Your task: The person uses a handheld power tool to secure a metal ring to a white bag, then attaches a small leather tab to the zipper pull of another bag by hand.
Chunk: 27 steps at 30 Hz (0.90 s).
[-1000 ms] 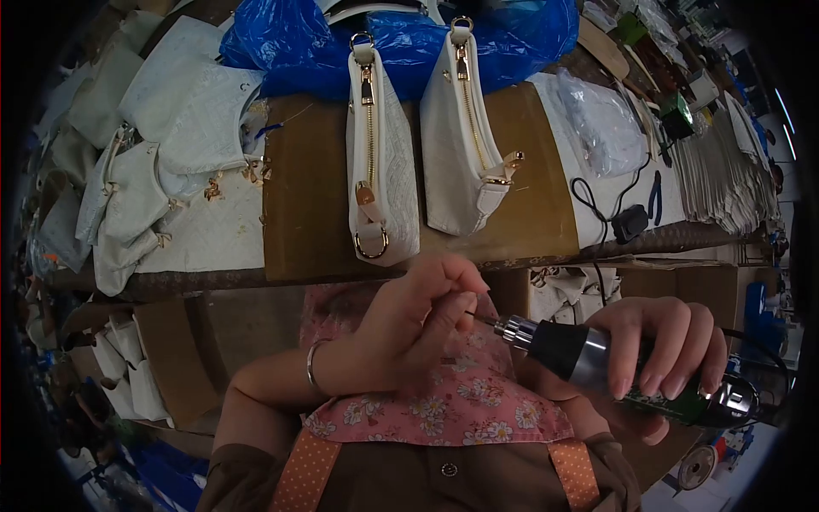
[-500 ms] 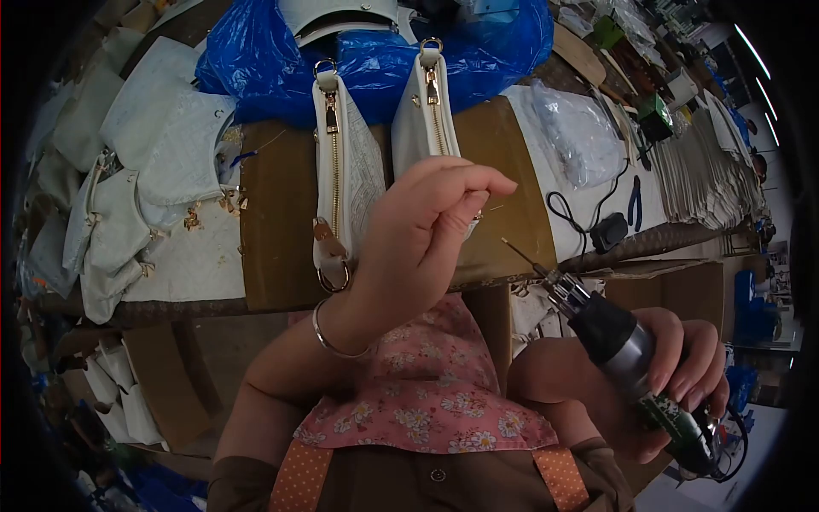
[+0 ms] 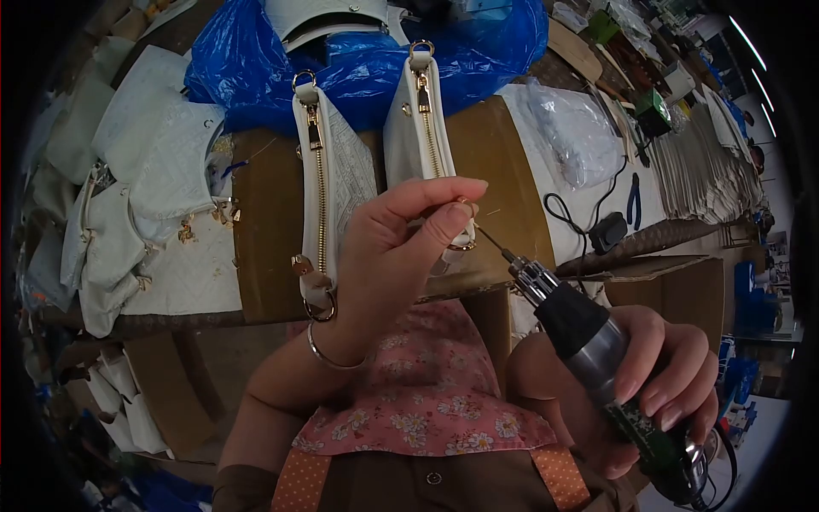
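My right hand (image 3: pixel 670 375) is wrapped round an electric screwdriver (image 3: pixel 589 341). Its thin bit angles up and left, with the tip close to the fingers of my left hand (image 3: pixel 401 239). Thumb and forefinger of that hand are pinched together, and a tiny gold-coloured piece shows at their tips, too small to name. Behind my left hand stands a white handbag (image 3: pixel 422 128) with a gold zip, its near end partly hidden by the fingers. A second white handbag (image 3: pixel 320 188) with a patterned side stands to the left, zip upward.
Brown board (image 3: pixel 512 188) lies under the bags. White bag pieces (image 3: pixel 162 162) with gold fittings are piled at left. Blue plastic (image 3: pixel 247 68) lies behind. At right are a clear plastic bag (image 3: pixel 580 136), a black adapter (image 3: pixel 607 232), pliers (image 3: pixel 634 202) and stacked pieces (image 3: pixel 708 171).
The electric screwdriver has moved left and up, bringing its bit to my left fingertips. My left hand has turned slightly and lowered. The view has shifted a little.
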Tool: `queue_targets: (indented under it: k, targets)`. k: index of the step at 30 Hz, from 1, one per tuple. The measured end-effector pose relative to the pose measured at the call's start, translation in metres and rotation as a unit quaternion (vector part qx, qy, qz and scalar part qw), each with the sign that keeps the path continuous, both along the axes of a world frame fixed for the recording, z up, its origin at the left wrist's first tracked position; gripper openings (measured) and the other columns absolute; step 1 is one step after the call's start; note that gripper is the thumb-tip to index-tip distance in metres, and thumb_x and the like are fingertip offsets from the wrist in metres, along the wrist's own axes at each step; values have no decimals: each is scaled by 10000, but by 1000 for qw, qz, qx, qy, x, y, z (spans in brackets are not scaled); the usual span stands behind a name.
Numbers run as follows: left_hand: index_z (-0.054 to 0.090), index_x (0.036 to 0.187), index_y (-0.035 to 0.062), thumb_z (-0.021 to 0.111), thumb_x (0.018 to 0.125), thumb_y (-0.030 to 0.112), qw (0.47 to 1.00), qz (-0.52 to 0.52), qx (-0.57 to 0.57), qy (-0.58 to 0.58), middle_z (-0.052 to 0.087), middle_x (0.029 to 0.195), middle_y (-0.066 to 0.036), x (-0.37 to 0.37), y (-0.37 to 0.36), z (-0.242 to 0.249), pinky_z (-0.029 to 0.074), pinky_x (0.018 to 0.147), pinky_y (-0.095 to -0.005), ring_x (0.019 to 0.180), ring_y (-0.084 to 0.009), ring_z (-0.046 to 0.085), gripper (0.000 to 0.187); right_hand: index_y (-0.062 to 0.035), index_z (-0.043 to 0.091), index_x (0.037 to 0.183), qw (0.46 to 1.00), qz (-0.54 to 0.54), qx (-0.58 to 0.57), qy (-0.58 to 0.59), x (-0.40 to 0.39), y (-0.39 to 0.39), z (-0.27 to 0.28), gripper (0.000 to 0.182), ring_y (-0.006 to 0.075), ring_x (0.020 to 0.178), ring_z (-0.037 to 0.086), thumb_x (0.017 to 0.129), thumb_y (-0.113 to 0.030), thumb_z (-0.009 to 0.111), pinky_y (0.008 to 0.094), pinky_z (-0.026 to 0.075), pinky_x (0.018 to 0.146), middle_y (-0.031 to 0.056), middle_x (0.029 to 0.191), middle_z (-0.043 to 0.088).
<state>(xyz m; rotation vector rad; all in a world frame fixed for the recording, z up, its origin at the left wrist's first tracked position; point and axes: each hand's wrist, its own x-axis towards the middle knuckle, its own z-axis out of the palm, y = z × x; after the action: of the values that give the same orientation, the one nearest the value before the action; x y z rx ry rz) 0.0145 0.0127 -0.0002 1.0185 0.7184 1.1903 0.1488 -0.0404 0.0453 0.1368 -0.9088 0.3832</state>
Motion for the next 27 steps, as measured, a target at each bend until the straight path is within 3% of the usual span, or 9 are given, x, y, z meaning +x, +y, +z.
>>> queue_targets:
  k: [2, 5, 8, 11, 14, 17, 20, 23, 27]
  targets:
    - [639, 1059, 9, 573, 892, 67, 1000, -6, -1, 0, 599, 842, 29, -1, 0, -2, 403, 624, -154, 719, -7, 486, 189, -137, 574, 935, 1000, -2, -4, 1, -4, 3, 0, 467, 101, 726, 489, 512, -24, 736, 241, 485, 581, -24, 774, 472]
    - [638, 1060, 8, 574, 890, 63, 1000, -16, -5, -6, 603, 844, 22, -2, 0, -2, 413, 630, -158, 726, -12, 496, 190, -138, 573, 931, 986, 50, 112, 111, -8, 8, -1, 466, 100, 726, 489, 513, -23, 744, 242, 489, 582, -28, 776, 473]
    - [640, 1058, 7, 575, 887, 60, 1000, -14, -6, -10, 609, 844, 14, -1, 0, -2, 419, 631, -161, 730, -15, 506, 190, -140, 573, 930, 1000, -1, -20, -8, -2, 2, 0, 467, 96, 725, 490, 512, -21, 746, 241, 494, 588, -32, 775, 473]
    - [647, 1044, 4, 576, 884, 53, 1000, -11, -2, -8, 614, 843, 8, -1, 0, -2, 420, 630, -161, 731, -16, 512, 182, -139, 573, 928, 1000, -7, -16, -10, 4, 0, 1, 472, 92, 719, 492, 510, -12, 750, 240, 499, 593, -35, 775, 477]
    - [656, 1022, 0, 576, 879, 43, 1000, -11, 2, -8, 617, 833, 6, -1, 0, -4, 419, 626, -160, 727, -16, 512, 170, -138, 572, 931, 986, 18, -67, -149, 19, -8, 5, 482, 91, 717, 497, 509, -1, 760, 241, 504, 590, -36, 779, 483]
    - [663, 1000, -4, 576, 873, 35, 1000, -4, 7, -11, 615, 810, 8, 1, 0, -5, 418, 619, -160, 717, -17, 510, 159, -135, 575, 906, 983, 0, -77, -164, 16, -7, 4, 475, 89, 712, 505, 498, 6, 773, 238, 510, 583, -36, 780, 488]
    - [668, 985, -4, 575, 870, 32, 1000, 0, 9, -12, 611, 789, 10, 1, 1, -6, 412, 604, -159, 701, -17, 505, 152, -133, 576, 872, 994, 43, -45, -95, 18, -8, -1, 459, 84, 707, 511, 487, 11, 782, 235, 515, 582, -35, 784, 492]
    - [670, 977, -2, 574, 870, 34, 1000, 3, 10, -12, 603, 774, 13, 2, 1, -5, 398, 583, -156, 679, -15, 492, 148, -132, 575, 845, 987, -47, -106, -114, 3, -7, 6, 447, 81, 703, 515, 483, 6, 797, 233, 517, 586, -34, 784, 495]
    - [673, 969, 0, 573, 872, 40, 1000, 28, 7, -1, 600, 765, 11, 6, 1, -4, 384, 567, -156, 664, -15, 482, 145, -129, 572, 852, 992, -35, -76, -99, 7, -6, 4, 453, 81, 696, 511, 490, -12, 818, 230, 513, 580, -32, 777, 493]
